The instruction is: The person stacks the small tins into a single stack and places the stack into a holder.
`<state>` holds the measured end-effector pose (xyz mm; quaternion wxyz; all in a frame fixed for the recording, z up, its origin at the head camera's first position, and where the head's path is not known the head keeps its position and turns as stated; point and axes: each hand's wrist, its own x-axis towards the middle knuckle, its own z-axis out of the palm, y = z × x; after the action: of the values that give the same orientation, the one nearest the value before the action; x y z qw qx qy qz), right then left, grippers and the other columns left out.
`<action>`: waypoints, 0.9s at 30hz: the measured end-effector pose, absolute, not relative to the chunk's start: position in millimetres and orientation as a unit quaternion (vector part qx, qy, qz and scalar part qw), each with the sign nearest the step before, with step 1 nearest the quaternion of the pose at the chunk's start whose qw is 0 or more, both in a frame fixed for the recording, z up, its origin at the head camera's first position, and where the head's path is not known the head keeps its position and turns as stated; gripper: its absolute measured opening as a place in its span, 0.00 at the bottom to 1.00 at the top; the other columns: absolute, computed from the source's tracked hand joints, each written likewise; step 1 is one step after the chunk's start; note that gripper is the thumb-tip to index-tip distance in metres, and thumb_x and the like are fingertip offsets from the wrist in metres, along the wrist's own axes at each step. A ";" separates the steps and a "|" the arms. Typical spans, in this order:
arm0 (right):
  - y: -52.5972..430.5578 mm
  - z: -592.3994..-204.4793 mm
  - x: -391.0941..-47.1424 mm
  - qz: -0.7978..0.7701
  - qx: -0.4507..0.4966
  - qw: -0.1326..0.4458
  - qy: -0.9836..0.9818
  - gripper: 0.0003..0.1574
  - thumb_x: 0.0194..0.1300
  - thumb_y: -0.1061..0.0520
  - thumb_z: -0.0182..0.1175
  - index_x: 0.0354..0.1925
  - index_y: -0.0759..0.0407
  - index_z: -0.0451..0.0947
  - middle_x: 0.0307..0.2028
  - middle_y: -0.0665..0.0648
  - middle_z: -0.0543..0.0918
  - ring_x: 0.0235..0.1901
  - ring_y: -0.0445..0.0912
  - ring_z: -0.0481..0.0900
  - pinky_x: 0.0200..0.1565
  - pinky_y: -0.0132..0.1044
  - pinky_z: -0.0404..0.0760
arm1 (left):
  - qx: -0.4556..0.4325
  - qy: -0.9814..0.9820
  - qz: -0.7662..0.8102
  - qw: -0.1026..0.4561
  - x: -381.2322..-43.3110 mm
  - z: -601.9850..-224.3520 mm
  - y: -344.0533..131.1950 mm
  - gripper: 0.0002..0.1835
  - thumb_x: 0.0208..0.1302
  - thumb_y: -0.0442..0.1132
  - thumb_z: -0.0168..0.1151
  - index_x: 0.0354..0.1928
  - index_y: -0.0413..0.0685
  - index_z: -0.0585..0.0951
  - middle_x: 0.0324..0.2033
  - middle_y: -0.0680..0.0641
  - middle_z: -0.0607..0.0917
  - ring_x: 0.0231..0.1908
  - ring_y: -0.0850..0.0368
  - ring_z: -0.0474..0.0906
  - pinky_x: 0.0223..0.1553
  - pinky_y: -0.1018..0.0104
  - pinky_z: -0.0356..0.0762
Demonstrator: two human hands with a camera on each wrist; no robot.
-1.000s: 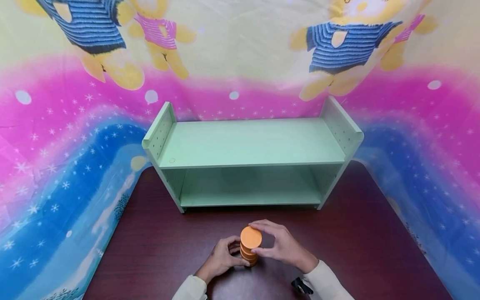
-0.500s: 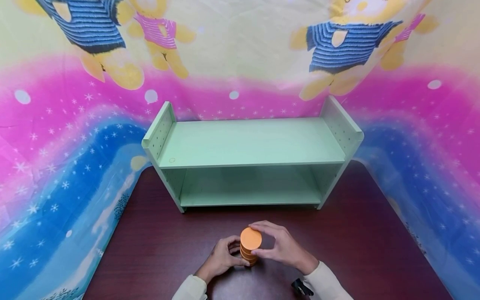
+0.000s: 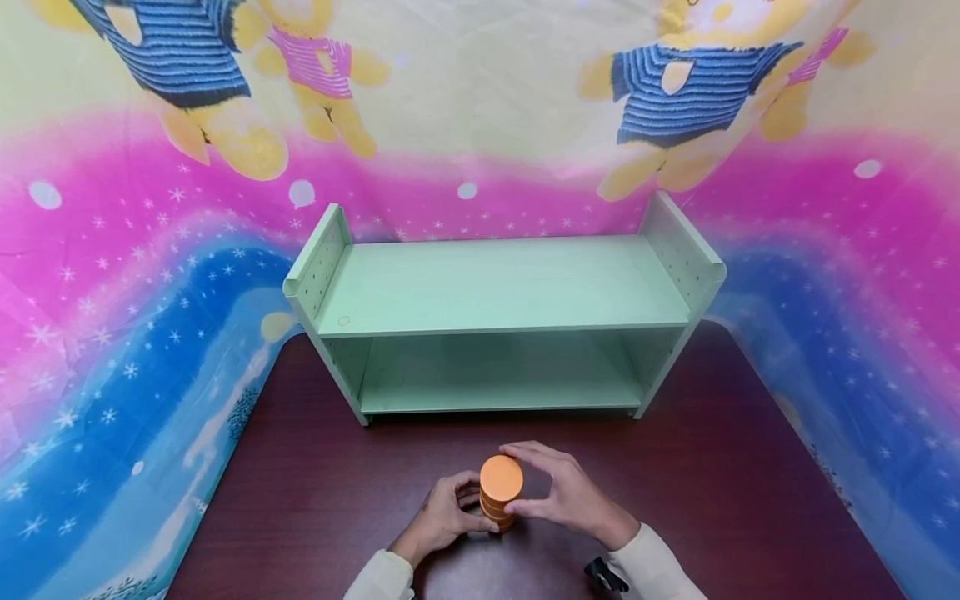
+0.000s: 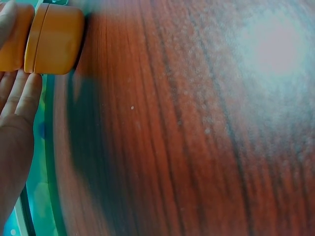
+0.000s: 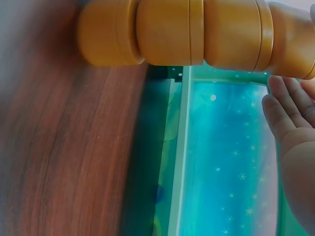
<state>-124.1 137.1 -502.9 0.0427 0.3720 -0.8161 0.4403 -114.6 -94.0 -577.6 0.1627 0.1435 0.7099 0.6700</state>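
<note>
Several orange lidded round jars stand in one stack near the front of the table, the top jar (image 3: 501, 477) showing its flat lid. From the right, my right hand (image 3: 561, 493) holds that top jar between thumb and fingers. My left hand (image 3: 448, 510) curls round the stack lower down, thumb in front and fingers behind. The lowest jar (image 4: 56, 40) rests on the wood in the left wrist view. The right wrist view has the stack lying sideways across its upper edge, with a bottom jar (image 5: 106, 34) and the upper jar (image 5: 291, 42) over my right hand's fingers (image 5: 281, 110).
Behind the hands stands a pale green two-level shelf (image 3: 495, 287) with raised side panels. The dark reddish-brown table (image 3: 315, 483) extends to both sides. A printed cloth (image 3: 480, 108) with bears and snowflakes hangs round the back and sides. A black clip (image 3: 603, 575) sits by the right sleeve.
The upper jars looked staggered one second ago and now line up more evenly. My right hand has shifted only very slightly; the left hand keeps its place.
</note>
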 end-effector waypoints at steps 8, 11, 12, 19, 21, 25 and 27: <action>142.1 -508.2 -122.7 0.430 0.361 0.033 -0.827 0.46 0.52 0.46 0.78 0.65 0.59 0.74 0.58 0.54 0.80 0.57 0.49 0.79 0.55 0.48 0.83 | 0.142 0.711 0.668 0.166 -114.2 -576.2 -94.2 0.28 0.45 0.23 0.78 0.52 0.34 0.79 0.50 0.40 0.84 0.54 0.47 0.81 0.55 0.67 0.80; 143.8 -512.7 -122.2 0.424 0.356 0.035 -0.832 0.46 0.51 0.46 0.78 0.64 0.63 0.75 0.58 0.55 0.80 0.56 0.50 0.79 0.54 0.49 0.83 | 0.142 0.709 0.670 0.167 -113.9 -575.5 -94.4 0.29 0.45 0.22 0.78 0.52 0.34 0.79 0.50 0.40 0.84 0.54 0.45 0.81 0.55 0.67 0.80; 144.3 -514.5 -122.1 0.422 0.356 0.038 -0.833 0.46 0.51 0.47 0.79 0.63 0.64 0.75 0.58 0.56 0.80 0.56 0.50 0.80 0.53 0.49 0.83 | 0.143 0.710 0.670 0.167 -113.8 -575.4 -94.4 0.29 0.45 0.23 0.78 0.52 0.34 0.79 0.51 0.40 0.84 0.54 0.45 0.81 0.55 0.67 0.80; 148.5 -526.0 -120.8 0.408 0.349 0.044 -0.843 0.44 0.51 0.48 0.79 0.61 0.67 0.76 0.55 0.59 0.82 0.53 0.53 0.81 0.51 0.49 0.84 | 0.152 0.714 0.664 0.164 -113.8 -576.2 -95.1 0.30 0.45 0.23 0.79 0.53 0.34 0.79 0.51 0.40 0.84 0.53 0.47 0.82 0.54 0.67 0.81; 149.2 -528.0 -120.3 0.408 0.342 0.034 -0.846 0.44 0.52 0.47 0.78 0.61 0.67 0.76 0.55 0.59 0.82 0.54 0.53 0.81 0.52 0.49 0.84 | 0.159 0.718 0.659 0.159 -114.1 -576.3 -95.6 0.30 0.44 0.23 0.79 0.53 0.33 0.79 0.51 0.39 0.84 0.52 0.49 0.82 0.53 0.68 0.81; 149.4 -532.1 -119.1 0.415 0.326 0.010 -0.850 0.43 0.53 0.46 0.77 0.62 0.65 0.76 0.56 0.57 0.81 0.55 0.52 0.80 0.53 0.49 0.83 | 0.167 0.728 0.647 0.157 -115.2 -574.3 -96.2 0.31 0.43 0.24 0.80 0.54 0.33 0.79 0.51 0.38 0.84 0.52 0.48 0.83 0.52 0.68 0.82; 149.1 -534.3 -118.2 0.422 0.316 -0.004 -0.850 0.43 0.53 0.46 0.77 0.62 0.63 0.75 0.57 0.55 0.81 0.56 0.51 0.80 0.54 0.49 0.83 | 0.169 0.731 0.642 0.159 -116.0 -573.8 -96.2 0.32 0.43 0.24 0.80 0.54 0.34 0.79 0.51 0.38 0.83 0.52 0.46 0.83 0.52 0.68 0.82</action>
<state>-118.2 149.1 -534.3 -0.0044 0.3158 -0.8499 0.4219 -116.0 -96.2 -573.8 0.1593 0.1687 0.7310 0.6417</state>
